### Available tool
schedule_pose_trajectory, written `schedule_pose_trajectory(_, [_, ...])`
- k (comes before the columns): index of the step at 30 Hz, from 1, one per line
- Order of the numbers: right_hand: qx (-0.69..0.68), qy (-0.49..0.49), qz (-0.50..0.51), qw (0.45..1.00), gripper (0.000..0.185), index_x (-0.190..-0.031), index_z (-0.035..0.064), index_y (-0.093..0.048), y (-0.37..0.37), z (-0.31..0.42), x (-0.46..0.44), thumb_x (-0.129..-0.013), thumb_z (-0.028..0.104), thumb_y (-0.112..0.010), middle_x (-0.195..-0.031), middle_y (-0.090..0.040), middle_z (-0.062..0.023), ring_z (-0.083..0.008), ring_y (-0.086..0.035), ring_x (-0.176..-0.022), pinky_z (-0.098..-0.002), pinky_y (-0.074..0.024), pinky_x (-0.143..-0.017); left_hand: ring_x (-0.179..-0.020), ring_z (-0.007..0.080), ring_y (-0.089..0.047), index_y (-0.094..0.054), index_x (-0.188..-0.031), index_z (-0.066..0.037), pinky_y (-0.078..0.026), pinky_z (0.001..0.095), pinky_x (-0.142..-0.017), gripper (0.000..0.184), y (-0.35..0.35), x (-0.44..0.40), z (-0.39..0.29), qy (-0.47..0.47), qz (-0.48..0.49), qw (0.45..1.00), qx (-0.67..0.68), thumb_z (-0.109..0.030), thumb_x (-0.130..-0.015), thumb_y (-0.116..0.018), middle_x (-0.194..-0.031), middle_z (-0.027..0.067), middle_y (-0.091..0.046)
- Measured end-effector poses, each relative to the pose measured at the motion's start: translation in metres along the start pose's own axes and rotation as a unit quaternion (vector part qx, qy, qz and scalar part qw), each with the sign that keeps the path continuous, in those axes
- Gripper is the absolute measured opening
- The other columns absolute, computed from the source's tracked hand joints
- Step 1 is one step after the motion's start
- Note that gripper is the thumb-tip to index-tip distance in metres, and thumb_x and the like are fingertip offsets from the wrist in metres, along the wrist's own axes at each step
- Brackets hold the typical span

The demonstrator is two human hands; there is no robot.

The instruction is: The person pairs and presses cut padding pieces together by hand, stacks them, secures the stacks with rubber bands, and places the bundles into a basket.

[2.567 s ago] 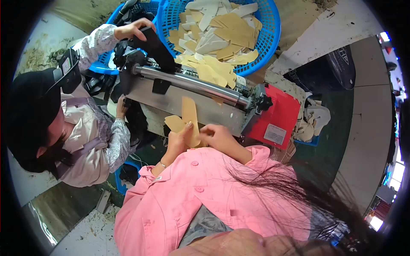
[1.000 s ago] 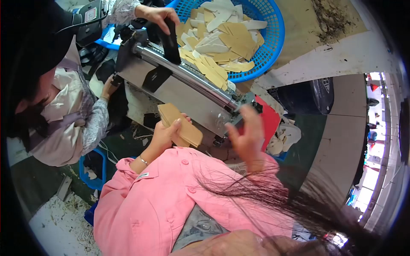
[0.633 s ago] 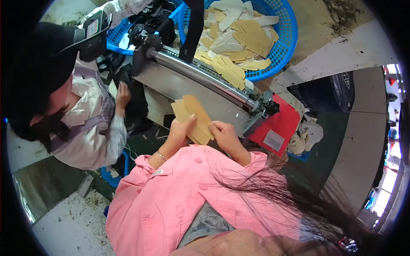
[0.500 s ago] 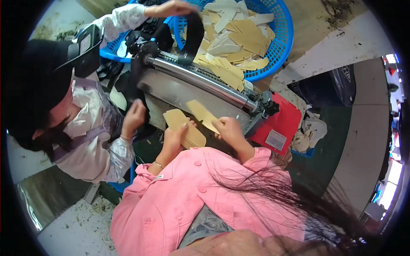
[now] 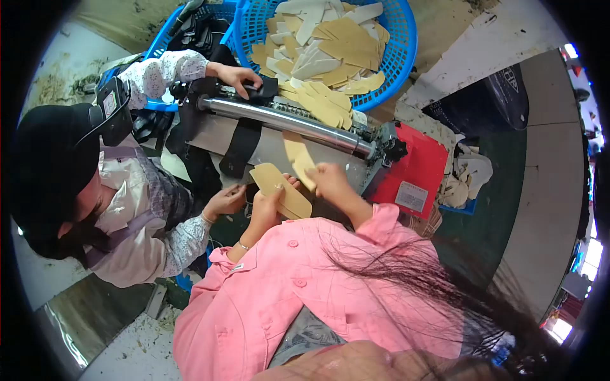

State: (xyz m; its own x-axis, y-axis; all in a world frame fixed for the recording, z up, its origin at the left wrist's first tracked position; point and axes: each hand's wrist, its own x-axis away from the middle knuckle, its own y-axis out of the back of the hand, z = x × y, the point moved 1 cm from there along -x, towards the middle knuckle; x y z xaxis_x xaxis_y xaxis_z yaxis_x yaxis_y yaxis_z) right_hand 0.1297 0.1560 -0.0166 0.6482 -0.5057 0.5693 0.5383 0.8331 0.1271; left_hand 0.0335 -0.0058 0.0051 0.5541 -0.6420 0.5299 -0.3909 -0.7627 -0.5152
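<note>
- the left hand (image 5: 264, 208) grips a stack of tan pieces (image 5: 279, 190), thumb on top, near the plate's front edge.
- the right hand (image 5: 332, 183) pinches a single tan piece (image 5: 298, 157) over the metal plate (image 5: 270, 147), its far end at the steel roller (image 5: 286, 122); whether it touches the roller, i cannot tell.
- a black strip (image 5: 241, 149) lies on the plate, left of that piece.
- one co-worker's hand (image 5: 238, 77) is on black material (image 5: 265, 90) beyond the roller.
- past the machine, a blue basket (image 5: 412, 47) holds tan and white pieces (image 5: 321, 47).
</note>
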Motion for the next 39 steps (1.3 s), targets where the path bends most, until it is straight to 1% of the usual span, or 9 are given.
schedule_pose_trajectory(3, [-0.078, 0.0, -0.101, 0.992, 0.044, -0.082, -0.0001, -0.068, 0.012, 0.026, 0.004, -0.092, 0.043, -0.066, -0.061, -0.066, -0.0083, -0.0157, -0.064, -0.052, -0.0317, -0.0496, -0.052, -0.09, 0.0184, -0.067, -0.059, -0.12, 0.004, -0.055, 0.0356, -0.079, 0.037, -0.01, 0.004, -0.011, 0.013, -0.037, 0.996, -0.081, -0.018, -0.092, -0.071, -0.105, 0.0091, -0.068])
schedule_pose_trajectory(6, [0.077, 0.037, 0.025, 0.996, 0.041, -0.081, -0.0006, -0.067, 0.009, 0.034, 0.044, -0.093, 0.039, -0.068, -0.065, -0.065, -0.0069, -0.0143, -0.063, -0.056, -0.0285, -0.0487, -0.053, -0.089, 0.0186, -0.067, -0.06, -0.118, 0.004, -0.055, 0.0358, -0.08, 0.036, -0.008, 0.001, -0.015, -0.016, -0.082, 0.983, -0.162, -0.017, -0.091, -0.072, -0.103, 0.0085, -0.068])
schedule_pose_trajectory(9, [0.141, 0.181, 0.038, 0.973, 0.037, -0.086, 0.0007, -0.07, -0.003, 0.022, 0.057, -0.086, 0.038, -0.07, -0.078, -0.068, -0.0201, -0.0318, -0.068, -0.073, -0.0394, -0.0519, -0.067, -0.089, 0.0187, -0.067, -0.06, -0.117, 0.004, -0.056, 0.0357, -0.08, 0.036, -0.013, -0.002, -0.011, -0.005, -0.081, 0.983, -0.165, -0.017, -0.091, -0.073, -0.103, 0.0078, -0.068])
schedule_pose_trajectory(15, [0.142, 0.102, 0.008, 0.985, 0.028, -0.083, -0.0013, -0.069, 0.008, 0.017, 0.025, -0.09, 0.026, -0.064, -0.073, -0.066, -0.0228, -0.037, -0.067, -0.069, -0.0408, -0.0506, -0.065, -0.089, 0.0183, -0.066, -0.06, -0.118, 0.004, -0.055, 0.0344, -0.078, 0.036, 0.008, 0.001, 0.002, 0.002, -0.059, 0.994, -0.088, -0.017, -0.091, -0.073, -0.106, 0.0076, -0.067])
schedule_pose_trajectory(19, [-0.003, 0.11, -0.148, 0.983, 0.037, -0.079, -0.0012, -0.07, 0.017, 0.022, -0.001, -0.09, 0.033, -0.065, -0.072, -0.068, -0.0217, -0.0337, -0.069, -0.067, -0.0422, -0.0521, -0.067, -0.089, 0.0181, -0.066, -0.061, -0.117, 0.004, -0.055, 0.0335, -0.077, 0.036, 0.003, 0.007, -0.007, 0.006, -0.118, 0.981, -0.155, -0.016, -0.09, -0.074, -0.105, 0.0082, -0.067])
schedule_pose_trajectory(20, [0.021, 0.025, -0.082, 0.996, 0.032, -0.085, -0.0003, -0.071, 0.021, 0.022, 0.002, -0.093, 0.031, -0.066, -0.064, -0.067, -0.0098, -0.016, -0.065, -0.052, -0.0334, -0.0507, -0.053, -0.089, 0.0178, -0.066, -0.062, -0.116, 0.004, -0.055, 0.0332, -0.076, 0.035, 0.008, 0.001, -0.002, -0.01, -0.118, 0.982, -0.148, -0.016, -0.089, -0.074, -0.104, 0.0081, -0.068])
schedule_pose_trajectory(24, [0.123, 0.144, 0.059, 0.98, 0.029, -0.086, -0.0003, -0.072, 0.005, 0.023, 0.056, -0.088, 0.029, -0.073, -0.075, -0.07, -0.0098, -0.0143, -0.064, -0.068, -0.0314, -0.0486, -0.062, -0.086, 0.0163, -0.066, -0.066, -0.111, 0.003, -0.053, 0.0321, -0.074, 0.033, -0.005, 0.0, -0.006, 0.0, -0.113, 0.986, -0.125, -0.017, -0.087, -0.077, -0.101, 0.0073, -0.069])
schedule_pose_trajectory(34, [0.148, 0.116, -0.056, 0.981, 0.027, -0.087, 0.003, -0.071, 0.007, 0.012, 0.046, -0.089, 0.029, -0.067, -0.077, -0.066, -0.0222, -0.0382, -0.067, -0.073, -0.0407, -0.05, -0.064, -0.088, 0.0133, -0.064, -0.065, -0.112, 0.003, -0.052, 0.0287, -0.077, 0.031, -0.008, -0.002, -0.004, -0.043, -0.101, 0.973, -0.205, -0.019, -0.091, -0.073, -0.104, 0.0061, -0.069])
schedule_pose_trajectory(39, [0.046, 0.052, -0.086, 0.994, 0.032, -0.081, 0.0014, -0.071, 0.02, 0.018, 0.022, -0.09, 0.031, -0.065, -0.066, -0.067, -0.0184, -0.0284, -0.07, -0.064, -0.0394, -0.051, -0.06, -0.089, 0.0129, -0.064, -0.064, -0.114, 0.004, -0.051, 0.0278, -0.078, 0.031, 0.005, 0.008, -0.003, -0.095, -0.108, 0.97, -0.198, -0.019, -0.093, -0.071, -0.104, 0.0062, -0.068])
